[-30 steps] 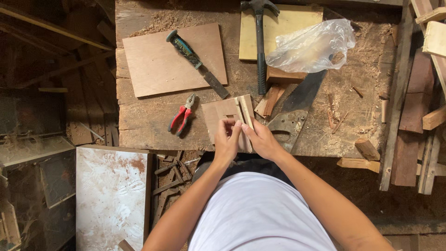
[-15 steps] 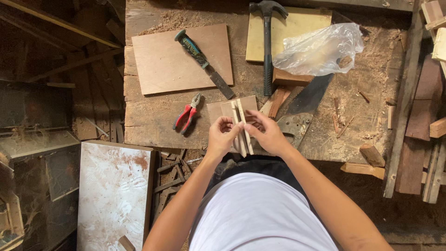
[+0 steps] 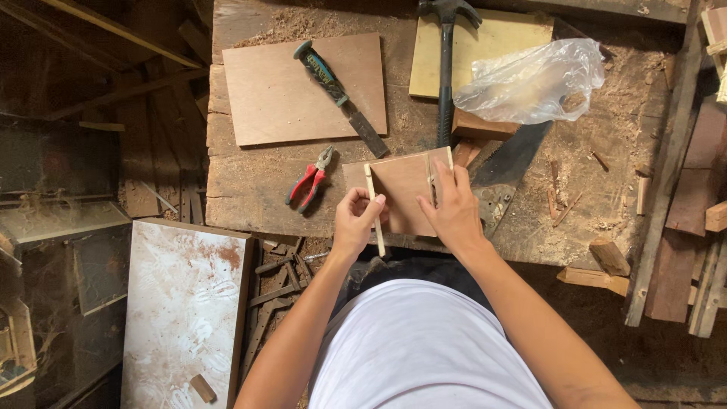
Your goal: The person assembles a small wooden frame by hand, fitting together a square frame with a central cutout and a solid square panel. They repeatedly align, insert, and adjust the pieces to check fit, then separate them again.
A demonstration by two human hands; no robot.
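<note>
The left hand (image 3: 354,221) pinches a thin pale wooden strip (image 3: 373,208) between thumb and fingers, holding it across the left part of a small brown board (image 3: 403,189) at the near edge of the workbench (image 3: 250,185). The right hand (image 3: 454,208) rests on the board's right side, fingers together pressing a second strip (image 3: 432,182) there. Red-handled pliers (image 3: 309,182) lie just left of the board. Farther off are a larger board (image 3: 288,102) with a knife (image 3: 341,98) across it, a hammer (image 3: 445,68), a clear plastic bag (image 3: 530,79), and a saw blade (image 3: 507,170) to the right.
</note>
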